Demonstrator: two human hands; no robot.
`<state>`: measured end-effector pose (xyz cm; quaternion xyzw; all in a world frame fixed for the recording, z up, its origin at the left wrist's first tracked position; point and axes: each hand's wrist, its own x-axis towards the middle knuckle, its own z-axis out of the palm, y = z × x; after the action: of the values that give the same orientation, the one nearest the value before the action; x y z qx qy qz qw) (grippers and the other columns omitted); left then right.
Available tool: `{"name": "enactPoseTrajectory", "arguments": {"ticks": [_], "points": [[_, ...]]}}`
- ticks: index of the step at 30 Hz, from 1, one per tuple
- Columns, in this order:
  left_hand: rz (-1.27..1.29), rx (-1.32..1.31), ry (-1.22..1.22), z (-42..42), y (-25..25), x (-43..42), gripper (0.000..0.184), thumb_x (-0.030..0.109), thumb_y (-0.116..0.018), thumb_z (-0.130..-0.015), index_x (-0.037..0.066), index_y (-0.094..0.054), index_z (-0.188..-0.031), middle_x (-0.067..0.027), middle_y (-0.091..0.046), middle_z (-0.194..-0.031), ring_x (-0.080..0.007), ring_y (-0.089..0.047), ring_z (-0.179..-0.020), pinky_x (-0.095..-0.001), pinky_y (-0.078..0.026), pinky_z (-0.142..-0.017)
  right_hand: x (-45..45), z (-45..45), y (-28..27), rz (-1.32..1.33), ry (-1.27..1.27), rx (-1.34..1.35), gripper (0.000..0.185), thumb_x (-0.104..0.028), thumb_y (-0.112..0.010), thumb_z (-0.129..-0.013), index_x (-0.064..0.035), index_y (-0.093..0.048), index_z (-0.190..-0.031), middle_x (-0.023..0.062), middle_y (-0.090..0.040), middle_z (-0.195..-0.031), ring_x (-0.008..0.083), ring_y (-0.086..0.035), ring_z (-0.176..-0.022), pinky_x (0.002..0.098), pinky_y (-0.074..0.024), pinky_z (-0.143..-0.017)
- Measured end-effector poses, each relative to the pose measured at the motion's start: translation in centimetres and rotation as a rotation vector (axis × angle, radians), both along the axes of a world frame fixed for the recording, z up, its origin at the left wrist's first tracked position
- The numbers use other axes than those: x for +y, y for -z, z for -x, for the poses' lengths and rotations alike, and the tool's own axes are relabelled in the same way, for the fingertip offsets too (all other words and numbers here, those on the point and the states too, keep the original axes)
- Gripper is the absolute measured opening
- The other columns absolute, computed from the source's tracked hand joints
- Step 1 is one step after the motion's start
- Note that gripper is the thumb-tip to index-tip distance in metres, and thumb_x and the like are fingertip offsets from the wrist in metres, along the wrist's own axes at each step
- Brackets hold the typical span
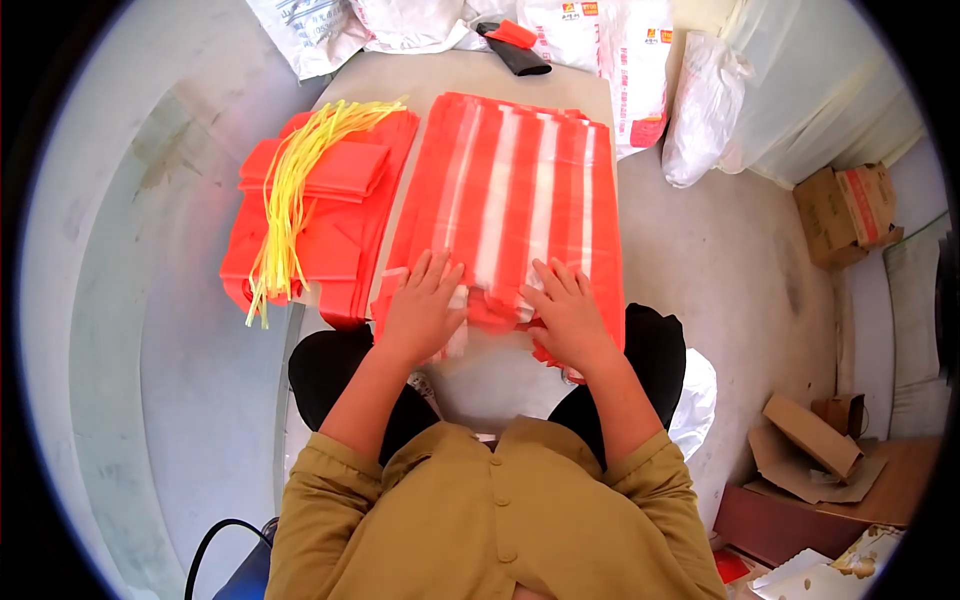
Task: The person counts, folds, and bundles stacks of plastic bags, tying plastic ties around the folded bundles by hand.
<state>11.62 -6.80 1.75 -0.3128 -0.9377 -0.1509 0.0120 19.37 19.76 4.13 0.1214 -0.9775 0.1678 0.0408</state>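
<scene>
Red-and-white striped plastic sheets (514, 180), apparently bags, lie in a flat stack on the table in front of me. My left hand (425, 308) rests on the stack's near left edge, fingers spread and pointing away from me. On the near right part, my right hand (568, 312) lies with its fingers apart. Between the two hands the near edge is bunched and blurred. Folded red plastic (330, 240) is piled left of the stack, with a bundle of yellow strips (290, 200) lying across it.
White printed sacks (640, 80) line the table's far side, beside a black and red roll (520, 55). A white bag (705, 105) stands at the far right. Cardboard boxes (848, 215) and opened cardboard (810, 455) are on the right. A blue object (245, 575) is at lower left.
</scene>
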Motion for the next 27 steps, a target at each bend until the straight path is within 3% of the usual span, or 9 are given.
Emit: {"name": "enactPoseTrajectory", "arguments": {"ticks": [5, 8, 10, 14, 19, 27], "points": [[-0.019, 0.010, 0.001, -0.1, 0.5, -0.4, 0.069, 0.037, -0.069, -0.095, 0.013, -0.047, -0.155, -0.0158, -0.033, -0.169, -0.0411, -0.029, -0.156, -0.0565, -0.028, -0.124, -0.9, 0.5, 1.3, -0.042, 0.018, 0.117, 0.055, -0.002, -0.076, -0.078, -0.0130, -0.065, -0.131, 0.0154, -0.047, -0.158, 0.0397, -0.042, -0.147, 0.0580, -0.0332, -0.119], [0.001, 0.017, -0.022, -0.3, -0.2, 0.0, 0.068, 0.035, -0.072, -0.093, 0.012, -0.050, -0.153, -0.0159, -0.035, -0.167, -0.0408, -0.030, -0.155, -0.0571, -0.029, -0.124, -0.8, 0.9, 2.2, -0.051, -0.045, 0.233, 0.051, -0.007, -0.079, -0.076, -0.0096, -0.066, -0.125, 0.0172, -0.054, -0.151, 0.0394, -0.048, -0.140, 0.0574, -0.0340, -0.118], [0.022, 0.023, -0.051, -0.8, -1.3, 0.4, 0.067, 0.033, -0.074, -0.091, 0.012, -0.053, -0.150, -0.0159, -0.038, -0.165, -0.0405, -0.031, -0.155, -0.0575, -0.030, -0.123, -0.8, 1.0, 1.3, -0.002, -0.035, 0.214, 0.045, 0.001, -0.073, -0.077, -0.0094, -0.070, -0.121, 0.0131, -0.060, -0.146, 0.0373, -0.053, -0.136, 0.0548, -0.0392, -0.115], [-0.149, 0.019, -0.017, -1.7, -2.7, 1.9, 0.064, 0.021, -0.079, -0.086, 0.009, -0.057, -0.145, -0.0160, -0.051, -0.153, -0.0404, -0.037, -0.151, -0.0541, -0.035, -0.121, -0.3, 1.6, 1.0, 0.233, 0.045, 0.149, 0.033, 0.002, -0.068, -0.083, -0.0054, -0.076, -0.115, 0.0118, -0.070, -0.134, 0.0367, -0.058, -0.131, 0.0491, -0.0459, -0.111], [-0.482, -0.067, 0.044, -1.8, -2.7, 4.0, 0.063, 0.008, -0.080, -0.083, 0.005, -0.058, -0.142, -0.0172, -0.059, -0.141, -0.0415, -0.048, -0.143, -0.0459, -0.044, -0.115, 0.2, 1.9, 0.6, 0.479, 0.117, 0.016, 0.028, -0.006, -0.064, -0.093, -0.0028, -0.075, -0.119, 0.0152, -0.069, -0.136, 0.0367, -0.058, -0.133, 0.0443, -0.0470, -0.110], [-0.612, -0.170, 0.044, 0.5, -1.6, 6.6, 0.023, -0.005, -0.067, -0.083, 0.000, -0.071, -0.105, -0.0161, -0.070, -0.122, -0.0403, -0.060, -0.129, -0.0453, -0.052, -0.102, 0.0, 1.7, -1.1, 0.551, 0.056, 0.113, 0.028, -0.008, -0.068, -0.090, -0.0006, -0.074, -0.116, 0.0203, -0.070, -0.128, 0.0399, -0.063, -0.121, 0.0458, -0.0509, -0.103]]}}
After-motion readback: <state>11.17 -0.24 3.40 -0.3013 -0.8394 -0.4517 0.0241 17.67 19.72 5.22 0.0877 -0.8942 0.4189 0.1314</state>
